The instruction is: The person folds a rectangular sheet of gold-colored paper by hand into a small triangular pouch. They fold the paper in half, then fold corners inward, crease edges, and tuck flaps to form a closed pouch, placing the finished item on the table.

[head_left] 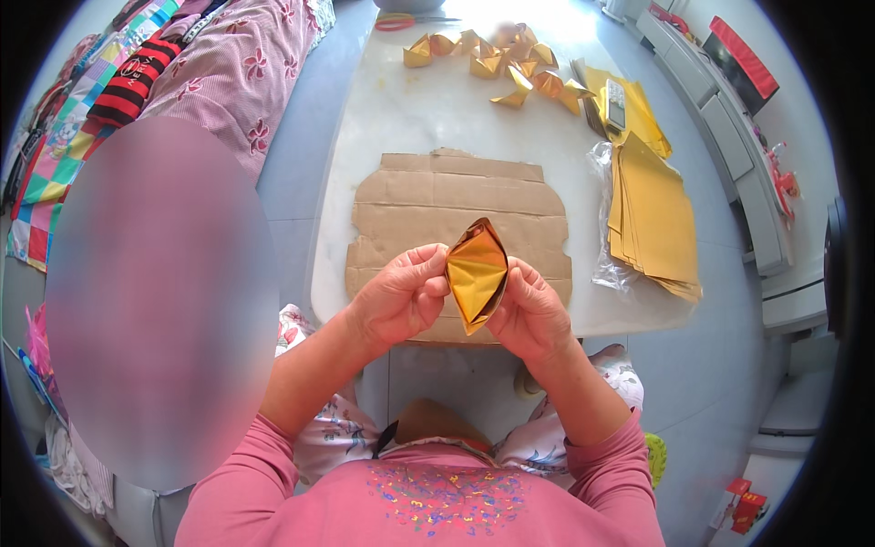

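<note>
A folded gold paper piece (477, 273), boat-shaped with pointed ends at top and bottom, is held in the air between both hands. My left hand (405, 290) pinches its left edge between thumb and fingers. At its right edge, my right hand (532, 304) grips it the same way, with some fingers hidden behind the paper. Below the hands lies a flat sheet of brown cardboard (437, 198) on the white table (410, 116). Several folded gold paper pieces (485, 65) of a similar look sit in a loose group at the table's far side.
To the right, a stack of flat gold paper sheets (653, 212) lies beside clear plastic wrap (605, 246). Behind it, a remote control (615, 104) rests on more gold paper (636, 102). Scissors with red and yellow handles (396, 22) lie at the far left. A patterned cover (225, 75) drapes furniture leftward.
</note>
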